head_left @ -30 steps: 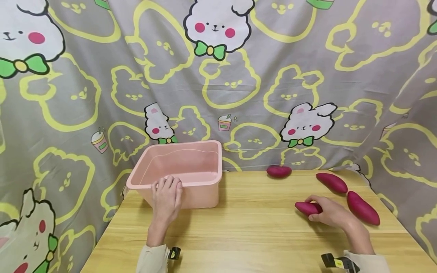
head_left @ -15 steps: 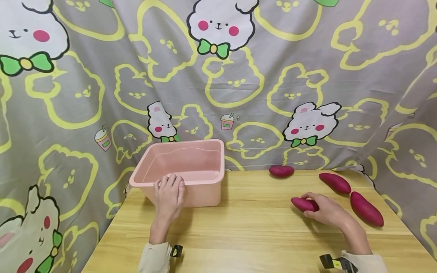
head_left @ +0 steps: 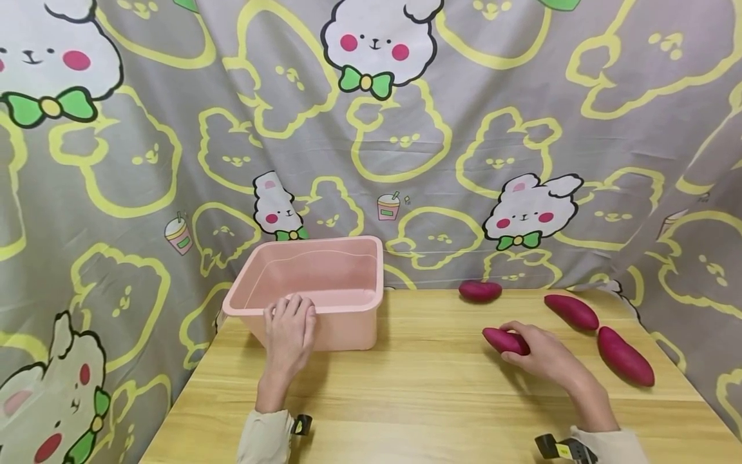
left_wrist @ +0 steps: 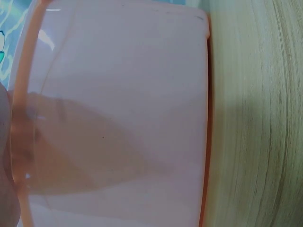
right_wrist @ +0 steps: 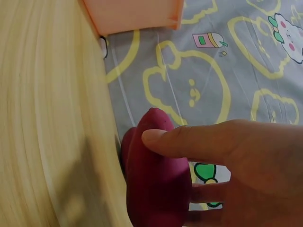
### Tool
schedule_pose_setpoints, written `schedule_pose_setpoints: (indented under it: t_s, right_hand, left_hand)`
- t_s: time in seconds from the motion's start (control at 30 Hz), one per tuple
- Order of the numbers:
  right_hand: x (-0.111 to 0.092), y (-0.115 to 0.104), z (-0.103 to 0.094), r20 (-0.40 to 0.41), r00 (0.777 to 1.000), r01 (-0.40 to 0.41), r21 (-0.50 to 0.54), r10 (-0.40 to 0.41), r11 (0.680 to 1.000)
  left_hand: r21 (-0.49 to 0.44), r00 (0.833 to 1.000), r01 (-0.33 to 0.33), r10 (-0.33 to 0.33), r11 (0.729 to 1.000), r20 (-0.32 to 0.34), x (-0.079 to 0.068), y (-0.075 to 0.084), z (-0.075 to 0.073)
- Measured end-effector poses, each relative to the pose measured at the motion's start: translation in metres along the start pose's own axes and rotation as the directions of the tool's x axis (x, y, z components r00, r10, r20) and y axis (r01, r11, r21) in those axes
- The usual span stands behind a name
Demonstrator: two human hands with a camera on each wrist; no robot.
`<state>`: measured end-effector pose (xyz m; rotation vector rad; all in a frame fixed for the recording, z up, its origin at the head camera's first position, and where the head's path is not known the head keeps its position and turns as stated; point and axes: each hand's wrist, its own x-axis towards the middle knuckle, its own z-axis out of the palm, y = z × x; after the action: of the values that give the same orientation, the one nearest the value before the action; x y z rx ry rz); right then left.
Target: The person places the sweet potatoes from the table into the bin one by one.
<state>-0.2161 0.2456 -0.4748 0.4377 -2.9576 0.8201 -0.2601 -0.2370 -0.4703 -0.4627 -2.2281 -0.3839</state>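
Observation:
My right hand (head_left: 545, 353) holds a purple sweet potato (head_left: 503, 340) above the table, its pointed end toward the left. In the right wrist view the thumb (right_wrist: 177, 142) lies across the sweet potato (right_wrist: 156, 189), and other fingers reach its far side. My left hand (head_left: 290, 332) grips the near rim of a pink plastic bin (head_left: 348, 332), fingers curled over the edge. The left wrist view is mostly filled by the bin's outer wall (left_wrist: 118, 118), with parts of the fingers at the left edge. No sweet potato shows in the visible part of the bin's inside.
One sweet potato (head_left: 480, 291) lies at the back of the wooden table (head_left: 429, 399). Two more, a sweet potato (head_left: 572, 312) and a longer sweet potato (head_left: 626, 356), lie at the right, nearly end to end. A patterned grey curtain (head_left: 417, 167) hangs behind and at both sides.
My right hand has moved left with the sweet potato, away from the two at the right, and lifted it slightly. The left hand stays on the bin's rim. The head view has shifted a little.

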Motion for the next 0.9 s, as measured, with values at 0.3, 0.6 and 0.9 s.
schedule_pose_setpoints:
  t_s: [0.3,0.6,0.9]
  right_hand:
    - [0.007,-0.011,0.010,-0.098,0.993,0.058,-0.017,-0.059,0.998]
    - [0.011,-0.021,0.015,-0.182,0.979,0.086,-0.039,-0.091,0.996]
    - [0.020,-0.035,0.016,-0.244,0.964,0.092,-0.073,-0.108,0.993]
  left_hand:
    - [0.004,1.000,0.000,0.000,1.000,-0.002,0.000,0.000,0.001]
    - [0.007,1.000,-0.003,0.003,1.000,-0.013,0.000,-0.002,0.003]
    - [-0.003,1.000,-0.010,0.010,1.000,-0.025,-0.001,-0.001,0.002]
